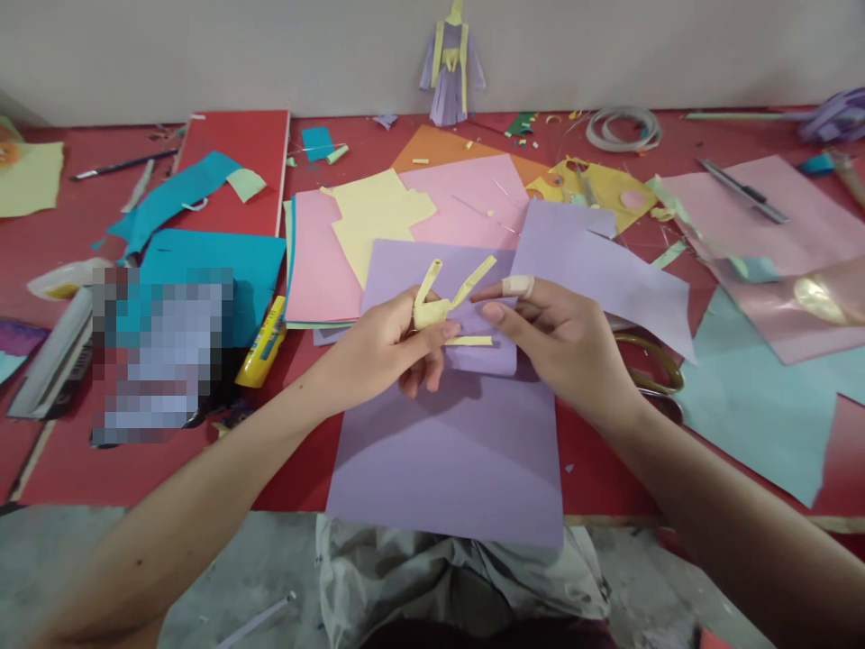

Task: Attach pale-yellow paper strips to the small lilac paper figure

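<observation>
Red desk [297,478] meets a pale wall [203,54] along its back edge, where a purple-and-yellow paper doll [450,77] stands upright near the middle. At the front edge, a large purple sheet [446,460] pokes out past the desk over the person's lap, with red tabletop showing on both sides of it. Above this sheet the left hand [398,351] pinches a folded yellow paper piece [431,314] between thumb and fingers; two narrow arms of it rise apart in a V, their ends free. A straight yellow strip [477,342] runs sideways from the left thumb tip, in front of a folded purple paper [493,362]. The right hand [560,338], a bandage [518,287] round one finger, is loosely open, thumb and index finger close together beside the V; I cannot tell whether they touch it. Room around the hands narrows toward the desk's back edge, where a pink paper stack [317,270] and a torn yellow sheet [378,216] crowd together. On the left, a yellow glue stick [262,342] lies between the left forearm and a teal sheet [257,257]. Toward the right edge, scissors handles [669,354] sit just beside the right wrist, near a light blue sheet [763,397].
</observation>
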`<state>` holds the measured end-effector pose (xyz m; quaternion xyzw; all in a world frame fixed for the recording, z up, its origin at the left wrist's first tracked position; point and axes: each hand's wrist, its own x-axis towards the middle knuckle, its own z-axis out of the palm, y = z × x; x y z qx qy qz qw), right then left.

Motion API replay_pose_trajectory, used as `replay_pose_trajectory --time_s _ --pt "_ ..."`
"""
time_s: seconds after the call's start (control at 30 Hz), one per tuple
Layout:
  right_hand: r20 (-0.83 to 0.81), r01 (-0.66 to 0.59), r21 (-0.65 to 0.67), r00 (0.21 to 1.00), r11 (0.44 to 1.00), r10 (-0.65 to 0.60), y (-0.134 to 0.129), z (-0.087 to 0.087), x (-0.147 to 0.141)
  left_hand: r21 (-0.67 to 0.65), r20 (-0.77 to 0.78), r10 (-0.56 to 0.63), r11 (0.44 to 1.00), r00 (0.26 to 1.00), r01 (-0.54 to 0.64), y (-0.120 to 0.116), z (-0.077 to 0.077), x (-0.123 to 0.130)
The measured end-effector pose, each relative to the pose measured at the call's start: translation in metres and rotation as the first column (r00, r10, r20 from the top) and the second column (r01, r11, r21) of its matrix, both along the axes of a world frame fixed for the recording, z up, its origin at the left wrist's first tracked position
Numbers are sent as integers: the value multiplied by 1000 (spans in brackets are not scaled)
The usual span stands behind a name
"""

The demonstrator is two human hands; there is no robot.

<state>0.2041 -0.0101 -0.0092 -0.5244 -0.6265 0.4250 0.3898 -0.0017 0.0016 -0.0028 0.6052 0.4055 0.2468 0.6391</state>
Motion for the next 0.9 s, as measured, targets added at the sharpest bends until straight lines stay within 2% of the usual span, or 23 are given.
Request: replay_pose_trajectory --time_s 0.37,0.9 --pt "85 14 80 996 997 -21 -2 -2 1 -27 48 6 1000 999 -4 1 0 -1" --pt "110 -5 86 994 996 -5 -2 -1 1 9 24 21 1000 999 -21 2 1 -1"
